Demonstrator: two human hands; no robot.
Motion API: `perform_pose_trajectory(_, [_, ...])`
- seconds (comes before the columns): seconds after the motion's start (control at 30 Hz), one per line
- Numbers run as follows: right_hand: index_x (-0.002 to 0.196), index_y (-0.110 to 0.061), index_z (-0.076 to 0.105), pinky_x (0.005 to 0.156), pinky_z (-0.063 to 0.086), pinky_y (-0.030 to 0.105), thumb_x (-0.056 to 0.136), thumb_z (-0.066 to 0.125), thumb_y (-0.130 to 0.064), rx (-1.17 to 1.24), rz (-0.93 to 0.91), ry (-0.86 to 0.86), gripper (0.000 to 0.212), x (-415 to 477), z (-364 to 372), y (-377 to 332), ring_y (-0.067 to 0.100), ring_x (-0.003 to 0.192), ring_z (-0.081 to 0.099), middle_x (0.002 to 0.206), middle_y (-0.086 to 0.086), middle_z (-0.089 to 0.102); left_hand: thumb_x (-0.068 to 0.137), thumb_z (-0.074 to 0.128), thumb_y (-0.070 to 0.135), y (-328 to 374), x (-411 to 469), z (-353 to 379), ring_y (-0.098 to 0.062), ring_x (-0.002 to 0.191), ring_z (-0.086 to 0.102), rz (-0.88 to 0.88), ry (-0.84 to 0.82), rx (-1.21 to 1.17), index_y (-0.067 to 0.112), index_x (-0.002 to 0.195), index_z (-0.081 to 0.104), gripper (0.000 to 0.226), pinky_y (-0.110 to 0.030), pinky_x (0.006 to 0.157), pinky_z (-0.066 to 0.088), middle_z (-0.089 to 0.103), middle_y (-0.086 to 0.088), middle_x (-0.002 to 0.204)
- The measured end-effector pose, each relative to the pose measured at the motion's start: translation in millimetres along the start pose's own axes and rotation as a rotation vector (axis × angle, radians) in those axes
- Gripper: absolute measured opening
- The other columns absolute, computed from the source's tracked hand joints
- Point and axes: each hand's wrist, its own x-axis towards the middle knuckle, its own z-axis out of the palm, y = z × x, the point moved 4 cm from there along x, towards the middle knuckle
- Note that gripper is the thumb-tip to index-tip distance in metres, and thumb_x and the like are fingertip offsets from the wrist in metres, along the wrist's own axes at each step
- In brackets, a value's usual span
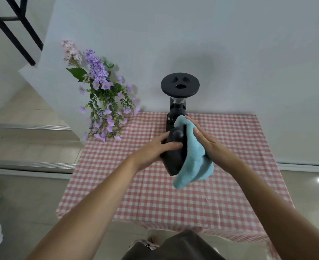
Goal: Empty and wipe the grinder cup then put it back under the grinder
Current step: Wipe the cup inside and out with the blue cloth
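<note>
I hold the black grinder cup (174, 156) up over the middle of the table, tilted, with my left hand (155, 149) wrapped around its left side, thumb across the front just under its round knob (177, 135). My right hand (209, 141) lies flat and open against a light blue cloth (194, 162), pressing it onto the cup's right side; the cloth drapes round the cup and hangs loose below it.

By my reckoning I am in the wiping step. I cannot see inside the cup, so I cannot tell whether it is emptied. Finishing the wipe and setting the cup back under the grinder are both left to do.

Beneath my hands the red-and-white checked tablecloth (155, 199) lies bare. At the far edge, against the wall, the black grinder (179, 98) stands upright with its round lid on top; the spot under it is hidden behind the cup and cloth. Far left of it stands a bunch of purple and pink flowers (102, 94).

I count one cup, one cloth, one grinder, one bunch of flowers, one table.
</note>
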Motion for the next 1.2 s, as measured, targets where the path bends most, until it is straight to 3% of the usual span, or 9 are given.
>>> perform_pose_trajectory(0.17, [0.148,-0.058,0.026,0.124,0.007,0.037,0.103,0.037,-0.046,-0.116,-0.107,0.032,0.049,-5,16,-17,-0.004,0.150,-0.001,0.166,-0.022,-0.002,0.082,0.080,0.038,-2,3,1,-0.023,0.127,0.070,0.102,0.232,-0.224,0.023,0.147,0.051,0.073,-0.046,0.108,0.055,0.064,-0.011,0.146])
perform_pose_trajectory(0.33, [0.143,-0.060,0.038,0.120,0.032,0.037,0.104,0.039,-0.043,0.375,0.008,0.011,0.042,-9,21,-15,-0.004,0.138,0.043,0.152,-0.031,0.037,0.095,0.072,0.037,-7,2,-1,-0.033,0.143,0.056,0.096,0.193,-0.379,0.018,0.155,0.049,0.067,-0.052,0.122,0.039,0.059,-0.015,0.153])
perform_pose_trajectory(0.47, [0.146,-0.054,0.037,0.116,0.037,0.033,0.103,0.039,-0.047,0.469,0.044,0.031,0.043,-2,16,-18,-0.003,0.136,0.047,0.152,-0.026,0.042,0.102,0.062,0.041,-4,-6,9,-0.028,0.146,0.054,0.021,0.134,-0.537,0.008,0.156,0.048,0.065,-0.045,0.126,0.034,0.061,-0.014,0.153])
perform_pose_trajectory(0.6, [0.143,-0.056,0.041,0.112,0.043,0.035,0.103,0.043,-0.045,0.369,0.001,0.064,0.042,0,13,-21,0.003,0.130,0.055,0.150,-0.020,0.047,0.099,0.054,0.055,10,-7,10,-0.020,0.143,0.058,-0.002,0.092,-0.371,0.015,0.158,0.047,0.071,-0.039,0.122,0.041,0.064,-0.006,0.150])
perform_pose_trajectory(0.77, [0.148,-0.046,0.041,0.116,0.039,0.029,0.103,0.046,-0.037,0.020,-0.179,0.129,0.046,-1,26,-28,0.003,0.144,0.035,0.162,-0.019,0.019,0.092,0.062,0.067,15,2,5,-0.033,0.131,0.067,0.027,0.251,-0.293,0.021,0.149,0.058,0.073,-0.058,0.117,0.045,0.070,-0.013,0.141])
perform_pose_trajectory(0.87, [0.148,-0.049,0.037,0.118,0.036,0.042,0.104,0.042,-0.038,0.191,-0.140,0.215,0.045,-6,32,-20,0.007,0.141,0.041,0.159,-0.015,0.031,0.103,0.049,0.059,11,-1,11,-0.037,0.133,0.062,0.057,0.258,-0.487,0.010,0.148,0.060,0.068,-0.053,0.118,0.046,0.063,-0.024,0.146])
perform_pose_trajectory(0.97, [0.146,-0.052,0.040,0.112,0.044,0.040,0.101,0.045,-0.044,0.473,-0.073,0.251,0.046,-13,40,-16,0.007,0.130,0.056,0.150,-0.015,0.048,0.105,0.043,0.060,12,-8,19,-0.035,0.136,0.060,0.108,0.221,-0.622,0.006,0.147,0.060,0.071,-0.050,0.120,0.042,0.063,-0.024,0.147])
perform_pose_trajectory(1.1, [0.150,-0.033,0.041,0.118,0.035,0.047,0.101,0.042,-0.051,0.690,-0.006,0.209,0.053,-10,40,-18,0.014,0.136,0.052,0.149,-0.005,0.054,0.096,0.056,0.061,23,-8,23,-0.038,0.152,0.042,0.178,0.161,-0.684,0.002,0.153,0.051,0.083,-0.051,0.130,0.026,0.051,-0.023,0.159])
perform_pose_trajectory(1.2, [0.149,-0.027,0.045,0.117,0.035,0.046,0.103,0.039,-0.050,0.655,0.008,0.187,0.052,-3,28,-28,0.018,0.137,0.052,0.146,0.000,0.057,0.102,0.048,0.055,25,-4,14,-0.036,0.143,0.052,0.197,0.209,-0.666,0.002,0.147,0.058,0.070,-0.049,0.124,0.037,0.060,-0.021,0.150])
